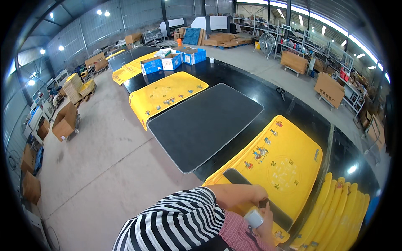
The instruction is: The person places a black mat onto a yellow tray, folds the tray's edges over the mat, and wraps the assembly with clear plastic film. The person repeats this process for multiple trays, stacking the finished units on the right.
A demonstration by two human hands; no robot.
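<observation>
Working the strip (pixel 279 215): it lies across the yellow mat (pixel 289 154), by the tabletop's (pixel 272 98) near edge; I judge I'm fastening it.
Left hand (pixel 259 193): fingers curled at the strip; whether they pinch anything, I cannot tell.
Right hand (pixel 266 225): wrapped around the white roll (pixel 253 218).
Yellow mat: between the black mat (pixel 205 125) and the yellow pile (pixel 335 217) toward the tabletop's right end.
Next move: probably calls for steadying the strip with my left hand.
</observation>
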